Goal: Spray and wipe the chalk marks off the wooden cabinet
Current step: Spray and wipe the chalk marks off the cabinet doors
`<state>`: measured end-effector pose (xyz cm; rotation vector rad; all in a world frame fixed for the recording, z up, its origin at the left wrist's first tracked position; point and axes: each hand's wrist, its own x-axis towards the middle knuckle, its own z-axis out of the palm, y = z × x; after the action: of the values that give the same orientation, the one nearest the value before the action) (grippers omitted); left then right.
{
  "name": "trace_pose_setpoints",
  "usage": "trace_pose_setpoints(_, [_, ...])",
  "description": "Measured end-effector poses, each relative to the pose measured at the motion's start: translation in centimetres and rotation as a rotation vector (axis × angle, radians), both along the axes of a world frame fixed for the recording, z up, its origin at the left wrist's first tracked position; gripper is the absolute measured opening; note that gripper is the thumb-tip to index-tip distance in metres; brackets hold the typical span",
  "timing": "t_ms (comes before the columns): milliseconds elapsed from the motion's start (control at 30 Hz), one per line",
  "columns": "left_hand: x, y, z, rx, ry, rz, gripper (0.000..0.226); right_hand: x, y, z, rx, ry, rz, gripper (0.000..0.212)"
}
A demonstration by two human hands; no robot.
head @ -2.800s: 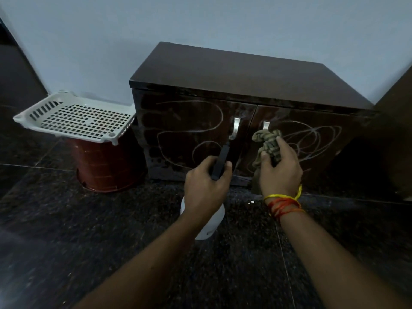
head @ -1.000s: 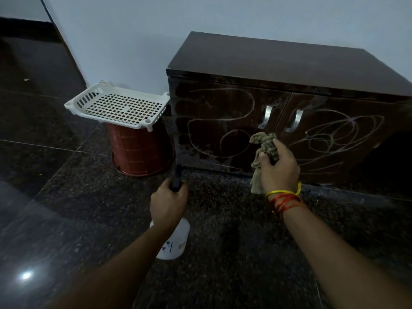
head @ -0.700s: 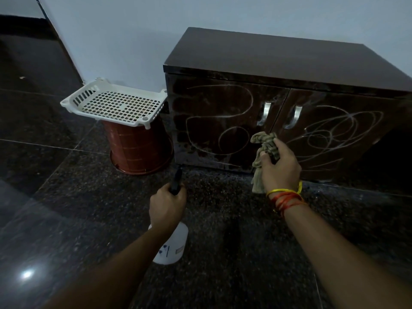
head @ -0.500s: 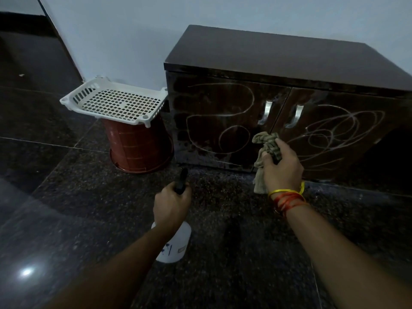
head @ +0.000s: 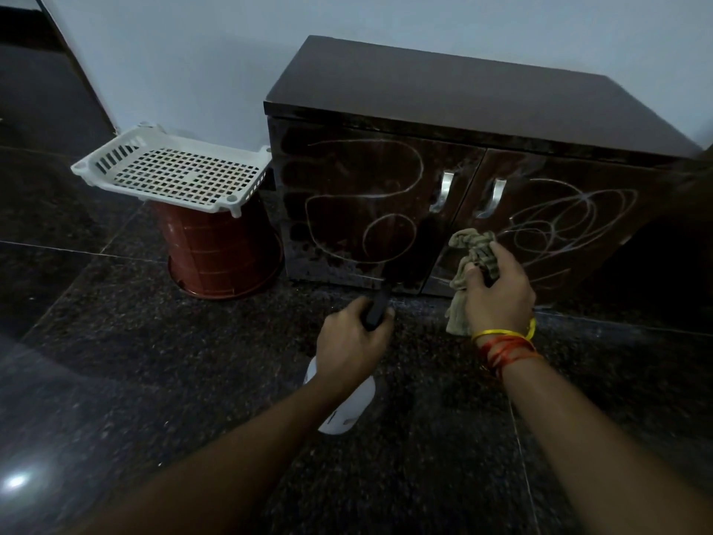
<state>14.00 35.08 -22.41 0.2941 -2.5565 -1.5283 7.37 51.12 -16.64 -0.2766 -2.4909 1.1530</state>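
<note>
A low dark wooden cabinet [head: 463, 98] stands against the wall, with white chalk marks [head: 362, 210] looping over its left door and a denser scribble on its right door. My left hand [head: 353, 347] grips a white spray bottle [head: 347, 409] by its black head, nozzle aimed at the bottom of the left door. My right hand [head: 497, 291] holds a crumpled khaki cloth [head: 472, 256] just in front of the lower edge of the right door, below the two metal handles [head: 445, 191].
Left of the cabinet a white perforated plastic tray [head: 173, 175] rests on an upturned red bucket [head: 222, 252]. The floor is dark polished granite [head: 154, 380]. A pale wall rises behind, and a dark shape borders the cabinet's right side.
My left hand with the spray bottle has swung right, from near the red bucket toward the left door's bottom. My right hand holds the cloth in almost the same spot.
</note>
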Motion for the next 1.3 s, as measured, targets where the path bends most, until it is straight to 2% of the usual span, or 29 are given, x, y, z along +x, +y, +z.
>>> trace_pose_setpoints(267, [-1.2,0.1,2.0,0.087,0.087,0.043,0.031,-0.3,0.3,0.0,0.027,0.045,-0.04,0.048])
trace_pose_setpoints(533, [-2.0,-1.1,4.4,0.177,0.208,0.081,0.018,-1.9,-2.5,1.3,-0.014,0.182,-0.042,0.049])
trace_pose_setpoints(667, [-1.8,-1.9,5.3,0.154,0.22,0.052,0.016,-2.9,-3.9,2.6,-0.025,0.241,-0.059,0.051])
trace_pose_setpoints(933, [-1.7,-3.5,6.1,0.228,0.287,0.092,0.008,-6.9,-4.8,4.0,-0.091,0.403,-0.103,0.051])
trace_pose_setpoints(1067, [-1.8,-3.3,6.5,0.315,0.317,0.165,0.014,-9.6,-4.8,3.7,-0.084,0.388,-0.08,0.057])
trace_pose_setpoints(1200, [-2.7,-2.4,6.7,0.333,0.361,0.167,0.026,-10.8,-7.4,2.5,0.036,0.356,0.05,0.068])
trace_pose_setpoints(1300, [-3.5,-2.2,6.3,0.336,0.391,0.179,0.024,-11.3,-9.2,0.6,0.326,0.398,0.176,0.07])
